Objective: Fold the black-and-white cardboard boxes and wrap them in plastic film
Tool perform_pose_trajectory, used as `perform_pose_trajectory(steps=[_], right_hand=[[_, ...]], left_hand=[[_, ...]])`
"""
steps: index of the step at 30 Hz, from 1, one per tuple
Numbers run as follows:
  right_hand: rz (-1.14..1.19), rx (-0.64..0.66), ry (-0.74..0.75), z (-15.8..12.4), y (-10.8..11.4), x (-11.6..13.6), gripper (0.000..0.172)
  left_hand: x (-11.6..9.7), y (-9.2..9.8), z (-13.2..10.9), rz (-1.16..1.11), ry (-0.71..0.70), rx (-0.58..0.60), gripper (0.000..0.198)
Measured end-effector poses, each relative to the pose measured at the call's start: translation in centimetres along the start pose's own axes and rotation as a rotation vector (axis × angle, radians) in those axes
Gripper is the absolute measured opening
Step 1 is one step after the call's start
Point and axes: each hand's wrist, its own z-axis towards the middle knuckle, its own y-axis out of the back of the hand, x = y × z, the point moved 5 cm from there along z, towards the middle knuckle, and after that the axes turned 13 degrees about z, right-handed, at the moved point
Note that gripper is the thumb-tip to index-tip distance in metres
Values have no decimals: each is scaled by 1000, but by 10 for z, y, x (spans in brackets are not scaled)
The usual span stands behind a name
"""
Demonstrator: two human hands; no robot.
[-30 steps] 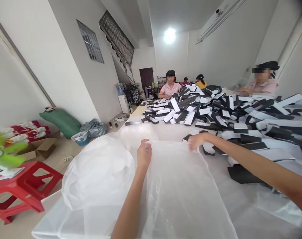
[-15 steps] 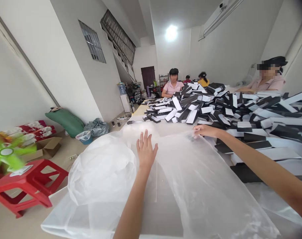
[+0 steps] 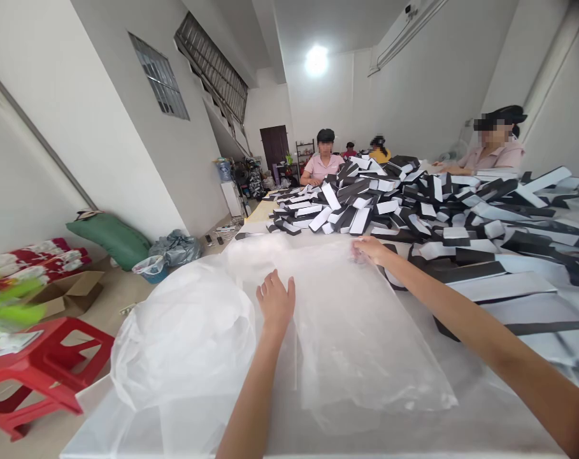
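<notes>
A clear plastic bag (image 3: 360,338) lies spread over the white table in front of me. My right hand (image 3: 368,250) pinches its far right corner between thumb and fingers. To the left, my left hand (image 3: 276,299) is palm down with its fingers apart, beside the bag's left edge; whether it touches the plastic below is hard to tell. A puffed-up heap of white translucent plastic (image 3: 188,338) sits left of that hand. Beyond it, a smaller white plastic bundle (image 3: 255,248) rests on the table.
A large pile of black-and-white folded strips (image 3: 379,197) covers the far and right side of the table. One person (image 3: 323,167) sits behind it, another (image 3: 494,150) at the right. A red stool (image 3: 45,357), green fan (image 3: 7,306) and cardboard box (image 3: 72,294) stand at the left.
My right hand has drawn the bag's corner slightly left, and the bag now lies flatter and straighter. My left hand has moved back toward me. The whole view has shifted a little.
</notes>
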Motion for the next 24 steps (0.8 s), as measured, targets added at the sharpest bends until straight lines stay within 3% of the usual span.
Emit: perform_pose_trajectory(steps=[2, 4, 7, 9, 11, 14, 16, 19, 24], right_hand=[[-81, -50, -4, 0, -1, 3, 16], [-164, -116, 12, -5, -2, 10, 37], [-355, -158, 190, -24, -15, 29, 60], [-528, -26, 403, -49, -41, 41, 59], [-632, 260, 585, -83, -76, 43, 57], [-621, 729, 720, -141, -121, 28, 62], [-600, 904, 732, -169, -138, 15, 62], [-643, 1036, 624, -187, -148, -6, 69], [-686, 1095, 519, -199, -138, -15, 83]], left_hand=[[3, -7, 4, -229, 59, 135, 58], [9, -16, 7, -417, 154, 243, 66], [19, -26, 11, -539, 252, 305, 70], [24, -33, 13, -560, 270, 333, 69], [26, -40, 15, -579, 270, 354, 70], [29, -53, 17, -618, 249, 361, 71], [32, -61, 19, -635, 225, 340, 67], [35, -69, 23, -612, 179, 287, 58], [39, -77, 30, -596, 179, 267, 44]])
